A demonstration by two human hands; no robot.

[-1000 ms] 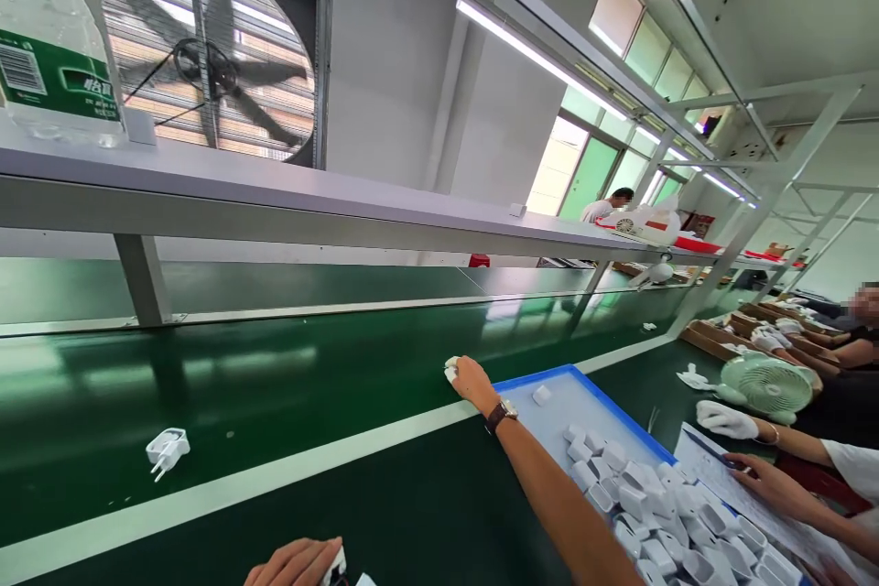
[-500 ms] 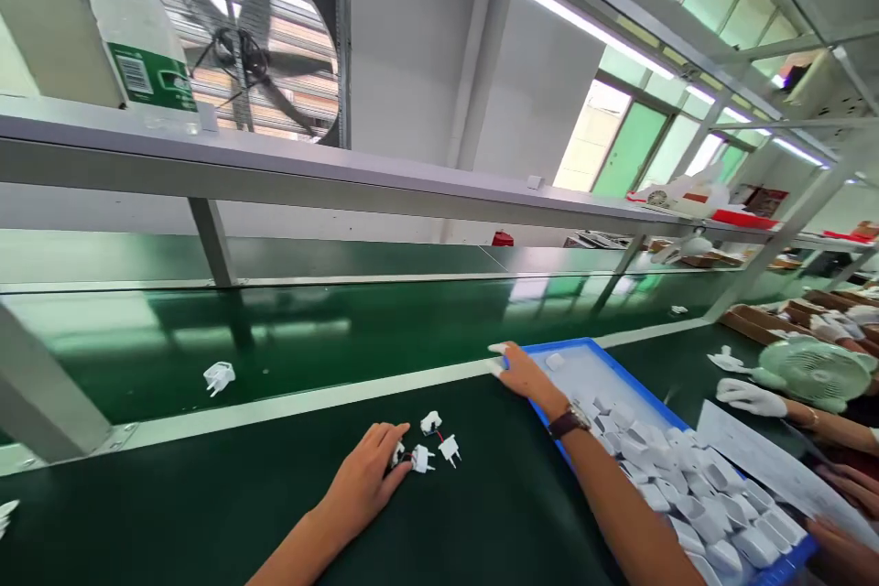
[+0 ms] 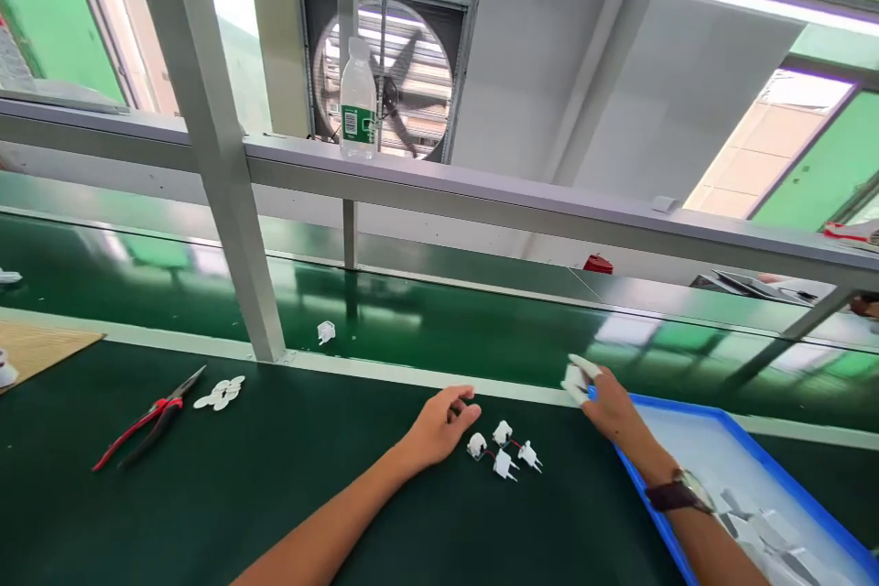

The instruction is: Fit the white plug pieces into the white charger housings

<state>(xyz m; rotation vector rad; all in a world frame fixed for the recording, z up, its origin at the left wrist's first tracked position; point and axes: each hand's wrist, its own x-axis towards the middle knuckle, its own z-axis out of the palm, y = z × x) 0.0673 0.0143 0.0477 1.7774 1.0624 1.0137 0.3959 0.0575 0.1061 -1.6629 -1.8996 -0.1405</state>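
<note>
The left hand [image 3: 439,426] is rested on the green table [image 3: 275,494], fingers loosely curled and empty, with small white plugs [image 3: 504,453] lying just beside its fingertips. A white part [image 3: 575,377] is pinched in the right hand [image 3: 608,403], beside the blue tray [image 3: 693,513].

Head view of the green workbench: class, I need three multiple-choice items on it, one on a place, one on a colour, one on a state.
1. Where do the pliers lie?
A. In the blue tray
B. On the bench, far left of the left hand
C. On the upper shelf

2. What colour is the tray rim?
A. Blue
B. Red
C. Yellow

3. What is the right hand doing?
A. Lying flat and empty
B. Gripping the bottle
C. Holding a white part at its fingertips

Answers: 1 B, the red handles rest on the mat left of the left hand. 2 A, its edge shows blue. 3 C, a white part sits between its fingers.
</note>
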